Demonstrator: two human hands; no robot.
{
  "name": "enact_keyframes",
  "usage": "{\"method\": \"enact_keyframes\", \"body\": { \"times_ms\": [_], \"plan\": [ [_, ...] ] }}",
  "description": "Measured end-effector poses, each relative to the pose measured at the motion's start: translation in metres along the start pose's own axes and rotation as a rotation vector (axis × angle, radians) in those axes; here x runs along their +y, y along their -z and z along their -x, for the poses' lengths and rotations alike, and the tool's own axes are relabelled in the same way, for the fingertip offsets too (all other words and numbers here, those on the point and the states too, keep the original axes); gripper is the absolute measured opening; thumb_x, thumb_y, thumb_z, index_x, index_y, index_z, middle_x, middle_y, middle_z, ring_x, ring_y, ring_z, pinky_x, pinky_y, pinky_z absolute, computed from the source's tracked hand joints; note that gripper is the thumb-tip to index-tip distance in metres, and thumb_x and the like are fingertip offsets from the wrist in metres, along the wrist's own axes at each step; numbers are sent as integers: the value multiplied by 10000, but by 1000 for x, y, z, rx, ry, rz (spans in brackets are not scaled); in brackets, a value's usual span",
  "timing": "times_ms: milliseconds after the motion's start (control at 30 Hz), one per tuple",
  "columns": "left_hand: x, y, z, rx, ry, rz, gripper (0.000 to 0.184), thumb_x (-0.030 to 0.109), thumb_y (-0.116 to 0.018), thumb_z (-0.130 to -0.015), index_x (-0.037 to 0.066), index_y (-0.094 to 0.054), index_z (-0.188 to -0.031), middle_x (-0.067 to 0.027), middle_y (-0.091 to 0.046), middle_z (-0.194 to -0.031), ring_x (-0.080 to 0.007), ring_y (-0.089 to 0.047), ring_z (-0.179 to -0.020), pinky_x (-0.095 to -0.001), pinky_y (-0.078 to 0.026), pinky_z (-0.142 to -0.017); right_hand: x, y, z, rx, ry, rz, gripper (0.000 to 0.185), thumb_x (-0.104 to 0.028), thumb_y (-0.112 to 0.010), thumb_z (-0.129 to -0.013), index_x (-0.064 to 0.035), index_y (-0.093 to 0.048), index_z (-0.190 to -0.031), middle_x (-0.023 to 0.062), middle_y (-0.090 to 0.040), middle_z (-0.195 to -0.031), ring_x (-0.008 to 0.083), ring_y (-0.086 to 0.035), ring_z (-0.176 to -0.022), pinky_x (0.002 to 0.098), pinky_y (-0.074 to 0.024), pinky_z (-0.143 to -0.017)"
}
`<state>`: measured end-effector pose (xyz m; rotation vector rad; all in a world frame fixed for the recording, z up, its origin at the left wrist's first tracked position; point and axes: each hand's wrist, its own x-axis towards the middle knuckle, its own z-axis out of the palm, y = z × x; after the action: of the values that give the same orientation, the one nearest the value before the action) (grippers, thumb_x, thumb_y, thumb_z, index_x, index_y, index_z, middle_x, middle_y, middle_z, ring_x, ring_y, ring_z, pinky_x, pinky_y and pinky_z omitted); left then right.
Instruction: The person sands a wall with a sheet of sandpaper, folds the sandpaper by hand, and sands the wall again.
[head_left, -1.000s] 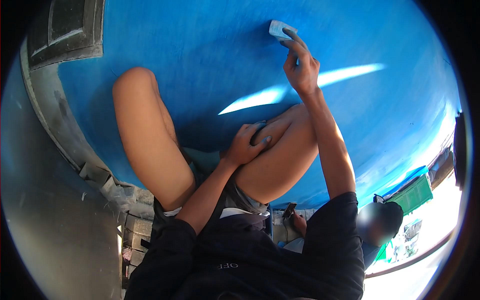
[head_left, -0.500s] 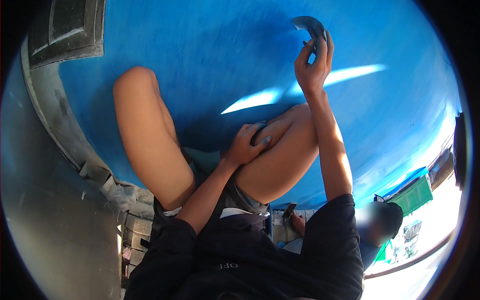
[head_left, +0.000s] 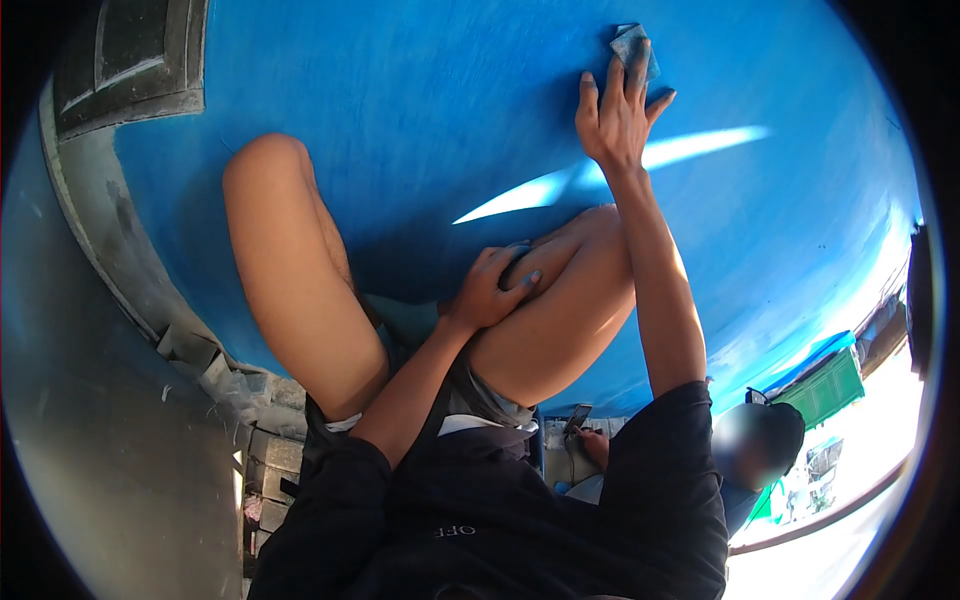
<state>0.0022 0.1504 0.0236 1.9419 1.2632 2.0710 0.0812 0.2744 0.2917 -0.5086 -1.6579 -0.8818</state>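
Observation:
On the blue wall, at upper right, my right hand has its fingers spread. Its fingertips press a small folded grey-blue sheet, which looks like sandpaper, against the wall. My left hand rests on my right leg, thumb apart from the fingers, with a dark gap between them. Nothing can be made out in it. The fingertips of both hands look stained blue-grey.
A dark framed panel is at upper left. Grey blocks lie below my left leg. At lower right a person in a dark cap holds a phone-like device, near a green container.
My right hand has shifted right and up with the sheet. The sheet, bent and off the wall half a second ago, is now flattened against it. My left hand has stayed put.

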Motion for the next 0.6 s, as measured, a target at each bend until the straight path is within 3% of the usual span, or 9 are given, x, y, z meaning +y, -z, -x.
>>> {"method": "enact_keyframes", "body": {
  "times_ms": [133, 233, 300, 333, 433, 467, 600],
  "plan": [
    [-1, 0, 1, 10, -10, 4, 522, 326, -736, -919, -1, -629, -1312, -223, -647, -1276, -365, -599, -1211, -441, -478, -1041, -3, -1, 1, -8, -3, 22, 665, -481, -408, -1016, -8, -480, -1478, 232, -207, -1665, 430, -407, -1442, 771, -14, -1141],
    [-2, -1, 0, 4, -6, -12, 518, 324, -733, -920, -4, -631, -1308, -223, -651, -1276, -368, -601, -1207, -440, -477, -1042, -13, 2, 4, -23, 56, 18, 647, -489, -435, -1009, -37, -508, -1466, 180, -225, -1674, 407, -452, -1414, 750, -27, -1161],
    [-3, -1, 0, 2, -6, -21, 517, 323, -733, -920, -4, -631, -1307, -223, -652, -1278, -368, -602, -1205, -440, -477, -1042, -22, 9, 11, -245, 389, -33, 607, -475, -468, -1005, -63, -542, -1445, 124, -251, -1676, 379, -499, -1376, 727, -42, -1178],
    [-3, -1, 0, -1, -7, -27, 517, 322, -733, -919, -5, -632, -1306, -223, -652, -1280, -368, -604, -1203, -439, -477, -1043, -28, 9, 12, -252, 434, -32, 563, -445, -493, -1004, -78, -567, -1424, 96, -278, -1670, 357, -523, -1351, 719, -54, -1184],
    [-1, 1, 0, 3, -10, -7, 517, 322, -734, -918, -5, -632, -1306, -226, -650, -1282, -368, -605, -1201, -439, -476, -1044, -29, 7, -1, -131, 276, -39, 552, -435, -497, -1004, -76, -572, -1417, 103, -291, -1663, 362, -536, -1335, 723, -53, -1184],
    [-1, 1, 0, 9, -8, -7, 517, 322, -734, -918, -5, -632, -1306, -226, -650, -1282, -368, -605, -1201, -439, -476, -1044, -27, 5, -4, -112, 176, -86, 580, -444, -461, -1015, -43, -560, -1421, 112, -276, -1670, 408, -499, -1375, 705, -24, -1194],
    [0, 0, 1, -1, -1, -10, 515, 317, -735, -917, -7, -632, -1304, -232, -653, -1269, -368, -604, -1202, -438, -476, -1044, -25, 8, 10, -205, 401, -34, 526, -418, -548, -974, -68, -616, -1361, 79, -311, -1658, 354, -557, -1315, 722, -67, -1186]
  ]
}}
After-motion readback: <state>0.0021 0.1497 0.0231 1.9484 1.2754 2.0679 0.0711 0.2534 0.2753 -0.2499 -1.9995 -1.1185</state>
